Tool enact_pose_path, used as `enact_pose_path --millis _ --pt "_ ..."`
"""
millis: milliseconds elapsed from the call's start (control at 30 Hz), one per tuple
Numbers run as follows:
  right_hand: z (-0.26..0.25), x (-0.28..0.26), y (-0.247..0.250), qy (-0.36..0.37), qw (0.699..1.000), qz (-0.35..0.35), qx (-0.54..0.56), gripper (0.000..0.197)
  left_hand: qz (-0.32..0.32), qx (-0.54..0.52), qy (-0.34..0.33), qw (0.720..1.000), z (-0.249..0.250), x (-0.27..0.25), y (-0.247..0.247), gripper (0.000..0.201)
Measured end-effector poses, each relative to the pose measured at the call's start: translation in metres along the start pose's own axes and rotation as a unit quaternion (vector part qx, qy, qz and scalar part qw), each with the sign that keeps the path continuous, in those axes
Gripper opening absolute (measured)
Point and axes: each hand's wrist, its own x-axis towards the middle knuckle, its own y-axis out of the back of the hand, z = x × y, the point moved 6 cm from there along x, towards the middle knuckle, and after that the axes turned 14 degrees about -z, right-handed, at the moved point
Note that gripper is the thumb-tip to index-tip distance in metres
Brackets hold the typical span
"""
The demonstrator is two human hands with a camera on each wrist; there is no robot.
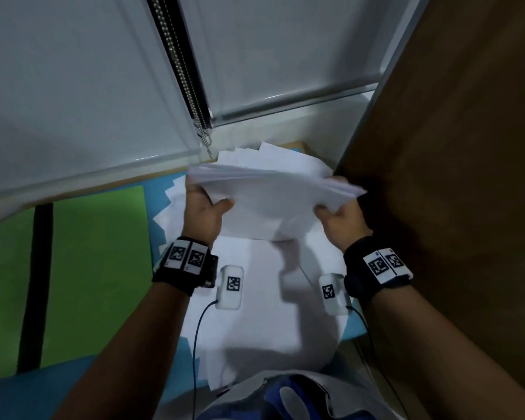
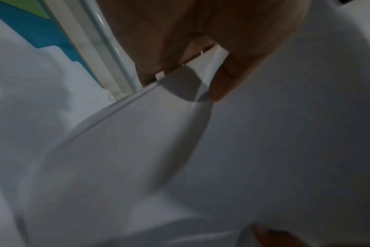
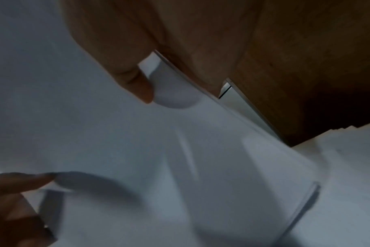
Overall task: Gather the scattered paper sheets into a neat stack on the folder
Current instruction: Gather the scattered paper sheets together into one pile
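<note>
Fingers of the left hand (image 1: 205, 207) and right hand (image 1: 341, 218) are clamping a bundle of paper sheets (image 1: 273, 189). Loose sheets (image 1: 255, 313) are lying beneath it.

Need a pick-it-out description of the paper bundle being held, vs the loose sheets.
Start at the window blind; below it lies a spread of loose sheets. The bundle is above them, gripped by the left hand and right hand. Unlike the flat sheets, it is lifted and sagging.

blue surface (image 1: 73, 386), green folder (image 1: 97, 268), loose sheets (image 1: 255, 328)

White paper bundle (image 1: 273, 189) aloft over scattered sheets (image 1: 255, 298)
</note>
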Motion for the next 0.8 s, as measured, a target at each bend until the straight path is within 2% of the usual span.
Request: enact_pose_path --millis 67,133,200,333,433,533,600,667,733,767,800 --pt "-0.002 0.000 0.001 0.015 1.000 0.028 -0.003 0.033 -0.018 -0.003 -0.010 1.000 -0.002 0.000 -0.007 0.075" --pt "0.002 -0.004 -0.002 0.004 0.998 0.043 0.036 0.041 -0.031 -0.013 -0.004 0.999 -0.011 -0.001 -0.016 0.074" --pt "0.014 -0.008 -0.009 -0.029 0.998 0.036 0.044 0.046 -0.037 0.001 0.020 0.999 -0.024 -0.006 -0.028 0.066" --pt "0.024 -0.018 -0.006 -0.053 0.995 0.069 0.048 0.035 -0.044 0.047 0.022 0.998 -0.043 -0.027 -0.053 0.045" --pt "0.034 -0.022 -0.003 -0.071 0.994 0.071 0.050 0.036 -0.039 0.049 0.084 0.995 -0.061 -0.039 -0.059 0.033" --pt "0.043 -0.015 0.013 -0.083 0.992 0.089 0.034 0.046 0.016 0.173 0.123 0.977 -0.085 -0.045 -0.033 0.025" --pt "0.054 -0.010 0.029 -0.097 0.992 0.082 0.016 0.044 0.101 0.238 0.171 0.951 -0.109 -0.055 0.005 0.030" --pt "0.075 -0.008 0.041 -0.137 0.989 0.051 -0.007 0.041 0.182 0.264 0.311 0.895 -0.136 -0.077 0.043 0.050" --pt "0.105 -0.009 0.042 -0.191 0.980 -0.006 -0.055 0.036 0.192 0.264 0.443 0.835 -0.160 -0.100 0.060 0.072" --pt "0.121 -0.011 0.040 -0.218 0.972 -0.033 -0.078 0.034 0.187 0.261 0.470 0.822 -0.167 -0.105 0.059 0.078" --pt "0.136 -0.014 0.036 -0.241 0.965 -0.052 -0.091 0.033 0.187 0.257 0.475 0.821 -0.172 -0.106 0.055 0.081"
